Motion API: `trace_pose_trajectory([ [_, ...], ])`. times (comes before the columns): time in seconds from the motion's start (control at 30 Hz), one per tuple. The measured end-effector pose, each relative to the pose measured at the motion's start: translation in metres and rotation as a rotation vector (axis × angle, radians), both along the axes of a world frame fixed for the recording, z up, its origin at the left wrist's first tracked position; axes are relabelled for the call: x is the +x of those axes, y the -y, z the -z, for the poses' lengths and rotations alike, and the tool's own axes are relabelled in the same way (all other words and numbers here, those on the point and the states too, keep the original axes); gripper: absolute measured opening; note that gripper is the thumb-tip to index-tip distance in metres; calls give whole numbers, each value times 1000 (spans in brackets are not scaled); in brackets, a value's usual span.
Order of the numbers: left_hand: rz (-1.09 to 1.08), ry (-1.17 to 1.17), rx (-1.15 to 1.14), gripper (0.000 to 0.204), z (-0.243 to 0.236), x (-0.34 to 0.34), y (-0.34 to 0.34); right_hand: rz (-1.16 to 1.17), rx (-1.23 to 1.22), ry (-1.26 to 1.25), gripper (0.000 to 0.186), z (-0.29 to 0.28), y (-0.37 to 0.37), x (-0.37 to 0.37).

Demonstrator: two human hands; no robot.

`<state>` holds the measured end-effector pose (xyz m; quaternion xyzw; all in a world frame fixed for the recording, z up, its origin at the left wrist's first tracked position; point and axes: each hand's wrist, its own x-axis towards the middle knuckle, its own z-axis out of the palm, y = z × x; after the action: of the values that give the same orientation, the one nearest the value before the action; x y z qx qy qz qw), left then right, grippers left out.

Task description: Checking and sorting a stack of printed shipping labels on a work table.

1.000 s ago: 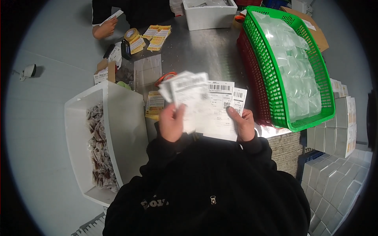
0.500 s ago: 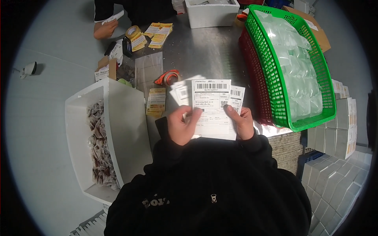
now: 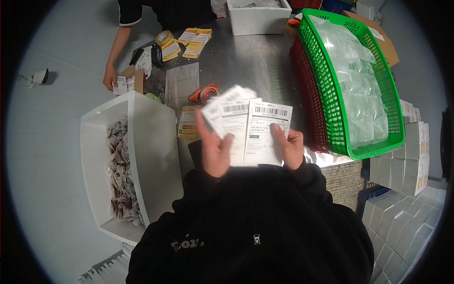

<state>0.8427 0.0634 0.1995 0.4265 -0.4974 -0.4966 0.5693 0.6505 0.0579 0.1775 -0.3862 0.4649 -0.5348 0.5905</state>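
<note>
My left hand (image 3: 215, 151) grips a fanned, slightly blurred stack of white barcode labels (image 3: 229, 106), its thumb across them and index finger raised along the left edge. My right hand (image 3: 291, 146) holds white label sheets (image 3: 263, 137) with the thumb on the front one. Both hands are above the near edge of the steel table (image 3: 250, 61). An orange tape dispenser (image 3: 204, 93) lies just beyond the labels, with yellow printed leaflets (image 3: 186, 120) to their left.
A foam box of bagged brown items (image 3: 132, 165) is at left. A green basket (image 3: 395, 128) of translucent packs sits on a red basket at right. Beyond are a foam box (image 3: 257, 21), tape and leaflets. A co-worker's hand (image 3: 110, 78) is at a small carton, upper left.
My left hand has drawn leftward with part of the stack, fanning it apart from the front sheet in my right hand. The co-worker's hand has moved down to the carton.
</note>
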Motion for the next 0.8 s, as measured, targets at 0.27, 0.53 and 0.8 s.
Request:
trace_pose_trajectory([
  [0.27,170,-177,471,45,53,-12,-3,46,-140,-208,32,52,-1,16],
  [0.53,380,-388,404,45,52,5,-13,-361,163,479,60,23,11,0],
  [0.8,356,-656,658,40,62,13,-16,-454,-49,99,39,22,31,14],
])
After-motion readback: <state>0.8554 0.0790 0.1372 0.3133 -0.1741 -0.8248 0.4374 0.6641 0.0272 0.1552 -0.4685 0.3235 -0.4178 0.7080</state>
